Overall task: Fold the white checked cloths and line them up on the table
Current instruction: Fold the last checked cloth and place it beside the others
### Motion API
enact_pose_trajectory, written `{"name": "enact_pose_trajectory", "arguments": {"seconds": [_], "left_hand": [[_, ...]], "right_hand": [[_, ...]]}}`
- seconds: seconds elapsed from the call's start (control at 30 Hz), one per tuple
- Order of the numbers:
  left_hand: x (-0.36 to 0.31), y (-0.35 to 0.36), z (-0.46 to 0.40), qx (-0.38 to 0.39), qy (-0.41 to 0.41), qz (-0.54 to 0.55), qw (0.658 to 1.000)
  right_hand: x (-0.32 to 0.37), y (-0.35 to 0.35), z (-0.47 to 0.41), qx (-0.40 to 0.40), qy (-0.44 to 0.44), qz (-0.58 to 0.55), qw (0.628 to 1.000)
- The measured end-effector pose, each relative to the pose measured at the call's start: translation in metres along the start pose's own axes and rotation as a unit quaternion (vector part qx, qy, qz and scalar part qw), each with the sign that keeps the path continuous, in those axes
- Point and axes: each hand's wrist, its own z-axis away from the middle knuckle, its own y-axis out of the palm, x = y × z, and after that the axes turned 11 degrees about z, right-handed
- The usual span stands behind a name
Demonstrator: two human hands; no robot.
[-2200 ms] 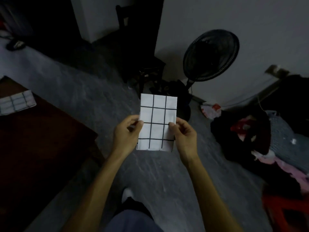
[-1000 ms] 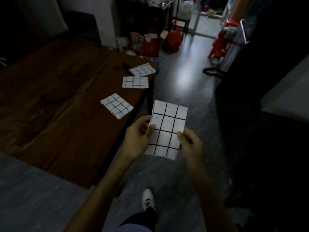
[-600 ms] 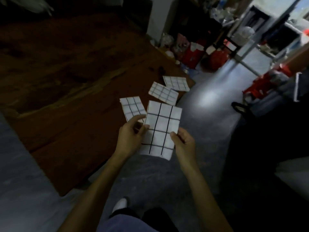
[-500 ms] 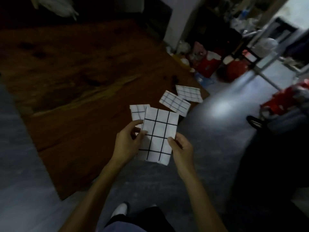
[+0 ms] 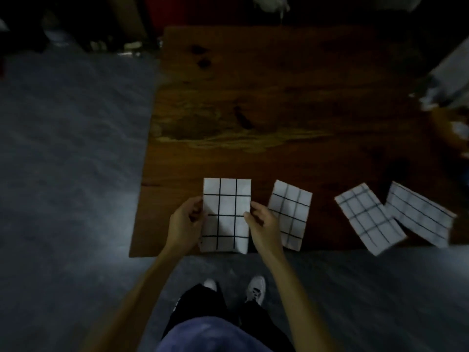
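A folded white checked cloth point(image 5: 226, 214) is held flat over the near left part of the dark wooden table point(image 5: 279, 102). My left hand point(image 5: 184, 224) pinches its left edge and my right hand point(image 5: 264, 226) pinches its right edge. Three more folded checked cloths lie in a row to the right along the table's near edge: one point(image 5: 290, 214) just beside my right hand, one point(image 5: 368, 221) tilted, and one point(image 5: 420, 214) at the far right, touching the tilted one. I cannot tell whether the held cloth touches the table.
Grey floor point(image 5: 71, 174) spreads to the left of the table and in front of it. My two shoes point(image 5: 256, 290) stand just before the near edge. Blurred pale clutter point(image 5: 449, 80) sits at the far right, with dark shapes at the back.
I have turned from the fan to face the table squarely. The cloth, held in both hands throughout, has come from beside the table to over its near edge, left of the three laid cloths.
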Motion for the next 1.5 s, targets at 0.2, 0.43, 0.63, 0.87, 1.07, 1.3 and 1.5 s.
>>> {"name": "enact_pose_trajectory", "arguments": {"seconds": [0.2,0.43,0.63,0.87,1.07,1.3,1.5], "left_hand": [[0.037,-0.009,-0.031,-0.028,-0.079,0.008,0.996],[0.051,-0.008,-0.055,-0.028,-0.115,0.031,0.993],[0.043,0.0,-0.063,-0.039,-0.116,0.054,0.991],[0.043,-0.017,-0.077,-0.061,-0.108,0.048,0.991],[0.045,-0.009,-0.072,-0.073,-0.157,0.073,0.982],[0.044,-0.002,-0.068,-0.075,-0.119,0.043,0.989],[0.048,-0.002,-0.069,-0.085,-0.112,0.035,0.989]], "right_hand": [[-0.011,0.033,-0.038,0.069,0.013,0.105,0.992],[-0.007,0.065,-0.045,0.021,-0.002,0.179,0.984],[0.003,0.088,-0.05,-0.004,0.0,0.21,0.978],[0.018,0.109,-0.064,0.008,0.015,0.203,0.979],[0.003,0.086,-0.064,-0.012,-0.005,0.29,0.957],[0.003,0.089,-0.07,0.01,-0.002,0.302,0.953],[0.005,0.087,-0.073,0.016,-0.008,0.292,0.956]]}}
